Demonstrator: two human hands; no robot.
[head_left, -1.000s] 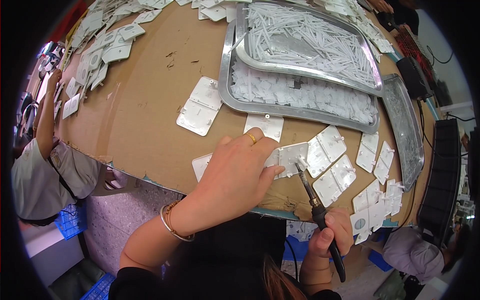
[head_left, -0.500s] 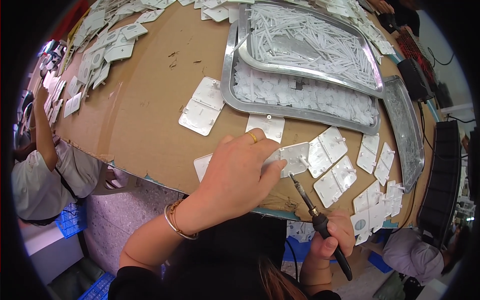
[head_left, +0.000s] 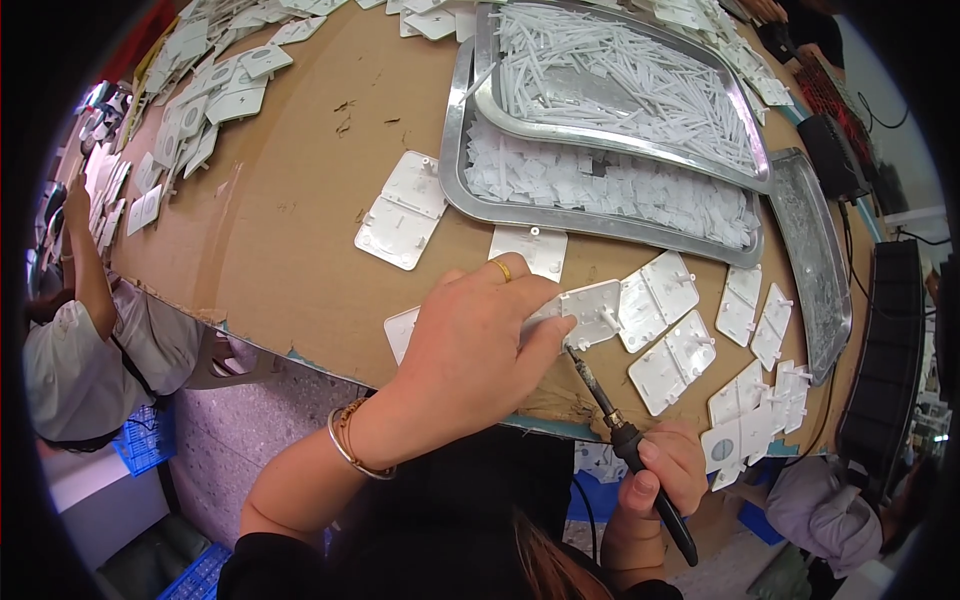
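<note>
My left hand [head_left: 475, 325] is closed on a white plastic plate [head_left: 592, 308] with small posts, which is tilted up off the table. The hand covers the plate's left part. In my right hand [head_left: 662, 472] is a soldering iron [head_left: 622, 436] with a black handle and a darkened metal shaft. Its tip meets the lower edge of the held plate beside my left thumb; whether it touches cannot be made out. Similar white plates lie nearby: one [head_left: 402, 212] to the left, one [head_left: 528, 250] behind my hand, and another [head_left: 672, 362] to the right.
A metal tray [head_left: 480, 120] of thin white strips overlaps a lower tray [head_left: 460, 190] of small clear-white pieces. Another metal tray [head_left: 815, 270] leans at the right. Piles of white plates [head_left: 210, 105] cover the far left. A co-worker's arm [head_left: 88, 260] reaches in at the left.
The soldering iron and my right hand have shifted slightly left, bringing the tip closer to my left thumb. My left hand keeps the plate nearly in place.
</note>
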